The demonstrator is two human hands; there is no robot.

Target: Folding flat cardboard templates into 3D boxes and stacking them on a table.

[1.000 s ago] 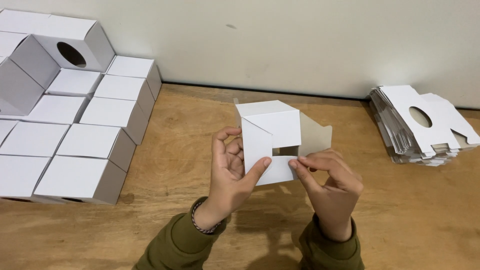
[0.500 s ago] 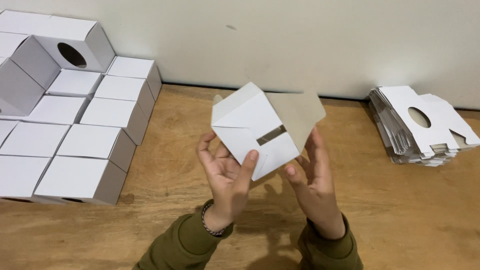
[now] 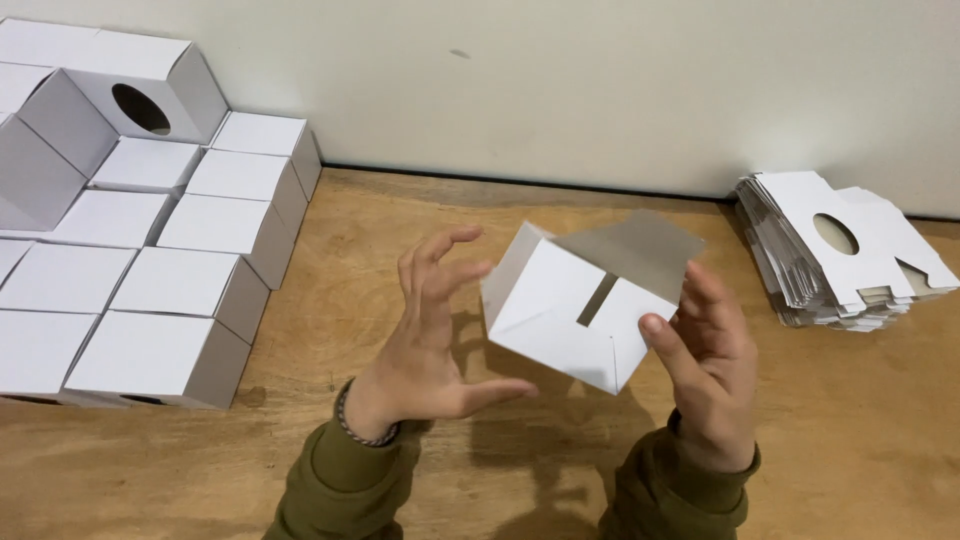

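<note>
The box (image 3: 570, 310) now sits turned further than half a second ago, its slotted white face tipped toward the camera and the grey flap (image 3: 635, 250) pointing to the far right. The left hand (image 3: 430, 340) lets go and spreads open just left of it. Only the right hand (image 3: 705, 365) now touches the box, thumb on its right corner.

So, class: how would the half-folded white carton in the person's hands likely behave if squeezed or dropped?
The carton is thin card with a loose grey flap, so probably light and easily crushed. The right hand alone steadies it, which suggests little weight.
</note>
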